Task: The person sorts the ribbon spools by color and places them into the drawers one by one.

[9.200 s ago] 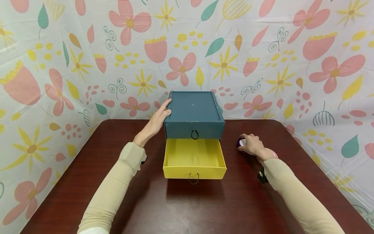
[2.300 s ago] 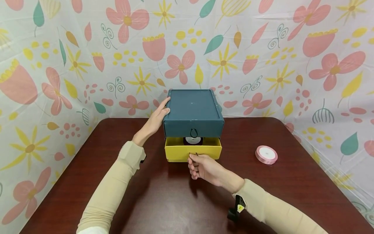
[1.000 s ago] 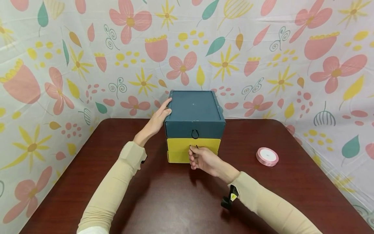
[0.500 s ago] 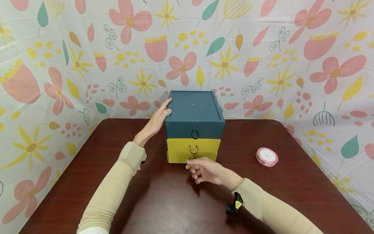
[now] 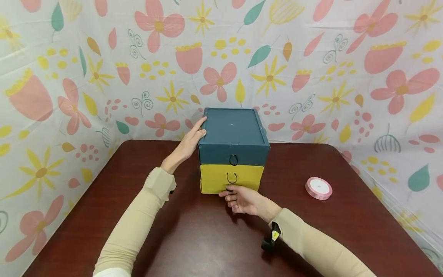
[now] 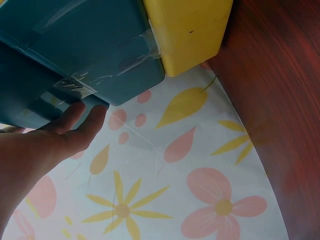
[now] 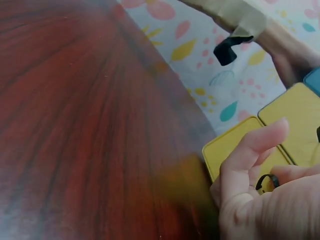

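Observation:
A small stacked drawer unit (image 5: pixel 232 127) stands on the table, with a blue top section and two yellow drawer fronts below. My left hand (image 5: pixel 185 147) rests against the blue section's left side; the left wrist view shows its fingertips (image 6: pixel 95 117) touching there. My right hand (image 5: pixel 245 200) is at the lower yellow drawer (image 5: pixel 212 187), thumb and index finger apart around its black loop handle (image 7: pixel 267 182). No firm pinch on that loop shows. The upper yellow drawer (image 5: pixel 214 172) is closed, its loop handle (image 5: pixel 232 178) hanging free. Inside the drawers nothing is visible.
A pink ribbon spool (image 5: pixel 318 188) with a white centre lies on the dark red wooden table (image 5: pixel 194 238), right of the drawers. Behind the table hangs a flower-patterned cloth (image 5: pixel 290 69).
A purple spool, first by my right hand, went into the upper yellow drawer, which was then pushed in. My right hand released that handle and moved down to the lower one. Left hand stayed.

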Motion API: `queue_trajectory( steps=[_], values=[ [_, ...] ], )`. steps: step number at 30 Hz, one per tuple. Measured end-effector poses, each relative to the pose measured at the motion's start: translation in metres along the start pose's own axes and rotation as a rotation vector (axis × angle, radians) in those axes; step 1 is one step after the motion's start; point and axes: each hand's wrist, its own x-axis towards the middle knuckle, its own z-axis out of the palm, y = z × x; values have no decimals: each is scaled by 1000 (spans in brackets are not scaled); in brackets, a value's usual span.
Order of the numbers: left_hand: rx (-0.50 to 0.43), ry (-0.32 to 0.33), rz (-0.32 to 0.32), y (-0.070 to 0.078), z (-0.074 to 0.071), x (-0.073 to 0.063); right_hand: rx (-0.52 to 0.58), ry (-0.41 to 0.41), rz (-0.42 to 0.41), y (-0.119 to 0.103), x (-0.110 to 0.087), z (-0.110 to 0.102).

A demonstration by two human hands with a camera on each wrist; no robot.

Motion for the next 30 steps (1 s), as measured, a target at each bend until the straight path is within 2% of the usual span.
queue_trajectory(
  steps=[5, 10, 19, 30],
  values=[
    [33, 6, -6, 1, 1, 1, 74, 9, -31, 2, 5, 0],
    [27, 6, -6, 0, 0, 1, 90, 25, -53, 4, 5, 1],
    [12, -4, 9, 2, 1, 1, 65, 8, -59, 10, 0, -1],
    [26, 4, -12, 1, 1, 1, 18, -15, -66, 27, -17, 8]
  ],
)
